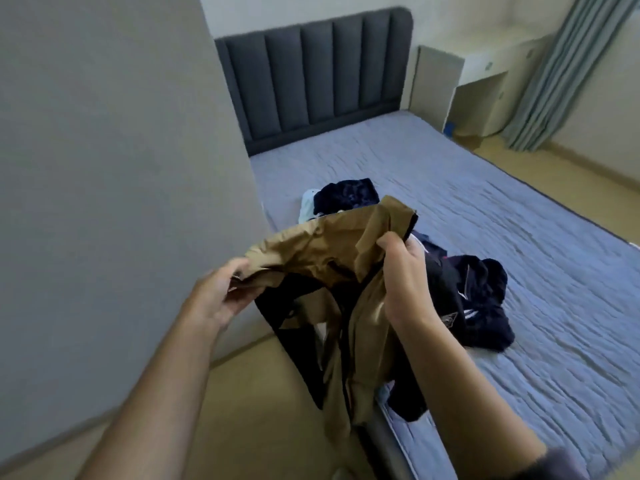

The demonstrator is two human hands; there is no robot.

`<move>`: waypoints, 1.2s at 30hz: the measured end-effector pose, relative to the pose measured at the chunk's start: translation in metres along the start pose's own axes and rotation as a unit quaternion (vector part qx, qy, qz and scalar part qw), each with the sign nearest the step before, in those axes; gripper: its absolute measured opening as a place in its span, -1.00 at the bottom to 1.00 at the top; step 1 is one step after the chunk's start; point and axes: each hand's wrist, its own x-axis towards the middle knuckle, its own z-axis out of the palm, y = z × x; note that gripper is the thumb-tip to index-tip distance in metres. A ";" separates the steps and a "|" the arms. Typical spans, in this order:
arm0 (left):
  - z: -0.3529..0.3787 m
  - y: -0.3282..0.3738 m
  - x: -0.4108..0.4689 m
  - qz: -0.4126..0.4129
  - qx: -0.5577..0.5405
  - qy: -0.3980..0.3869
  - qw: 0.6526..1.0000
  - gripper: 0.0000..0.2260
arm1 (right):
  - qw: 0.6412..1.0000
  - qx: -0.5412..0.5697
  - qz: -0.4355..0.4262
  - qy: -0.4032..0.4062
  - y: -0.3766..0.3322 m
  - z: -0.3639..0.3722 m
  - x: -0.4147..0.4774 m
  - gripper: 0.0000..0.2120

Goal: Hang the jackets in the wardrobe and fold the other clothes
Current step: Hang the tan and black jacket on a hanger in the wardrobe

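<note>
While the left grip (pixel 214 296) pinched one crumpled edge and the right grip (pixel 405 275) clutched the other, the tan jacket (pixel 322 244), black-lined and creased, hung at the near edge of the bed (pixel 540 237), dark clothes (pixel 485 299) heaped on it just beyond.

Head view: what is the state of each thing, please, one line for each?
Jacket: crumpled, held above the bed edge, hanging down.
Left hand: grips the jacket.
Right hand: grips the jacket.
Dark clothes: unfolded, heaped on the bed.
Bed: sheet wrinkled.
</note>
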 end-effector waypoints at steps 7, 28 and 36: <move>-0.166 -0.015 -0.102 -0.098 -0.112 0.051 0.988 -0.74 | 0.981 -0.010 -0.014 -0.192 -0.007 0.102 -0.092 -0.86; -0.575 -0.124 -0.470 0.137 -0.195 0.519 0.821 -0.57 | 0.808 -0.143 0.061 -0.568 0.118 0.355 -0.573 -0.79; -0.730 -0.125 -0.530 0.154 -0.239 0.646 0.708 -0.72 | 0.614 -0.206 0.042 -0.761 0.191 0.460 -0.727 -0.85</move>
